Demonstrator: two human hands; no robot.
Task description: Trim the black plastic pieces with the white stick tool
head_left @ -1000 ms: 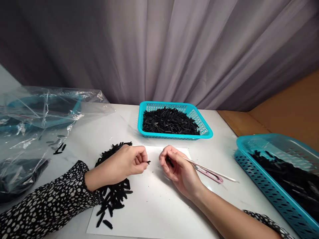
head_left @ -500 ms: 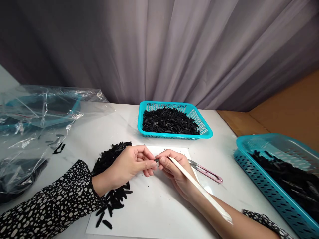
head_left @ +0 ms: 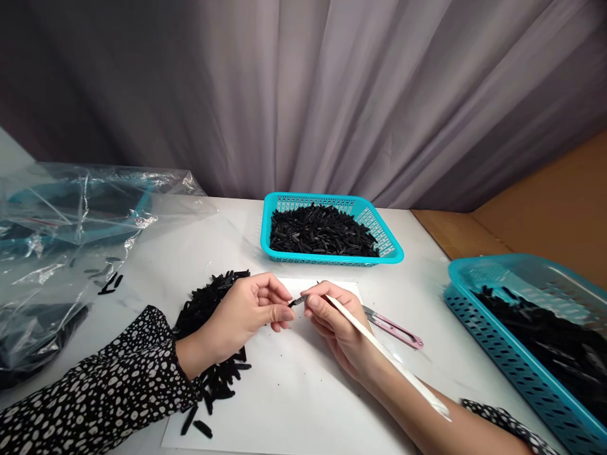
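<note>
Above the white sheet (head_left: pixel 294 404), my left hand (head_left: pixel 253 309) is closed, thumb and fingertips pinching one end of a small black strip (head_left: pixel 298 301). The strip's other end is between the thumb and index finger of my right hand (head_left: pixel 337 319). That hand also holds a long, thin white stick (head_left: pixel 379 349), which slants back over the wrist; a thin dark tip shows at its far end. Under and beside my left hand lies a pile of black strips (head_left: pixel 202 303). Pink-handled scissors or snips (head_left: pixel 396 332) lie right of my right hand, partly hidden by it.
A turquoise basket (head_left: pixel 332 258) full of black strips stands at the back. Another turquoise basket (head_left: pixel 502 354) with black pieces is at the right. Clear plastic bags (head_left: pixel 90 208) cover the left side. Behind are a grey curtain (head_left: pixel 303 95) and cardboard (head_left: pixel 545 183) on the right.
My hands have drawn slightly apart, so more of the black strip shows between the fingertips. The white stick has shifted a little to the right with my right hand.
</note>
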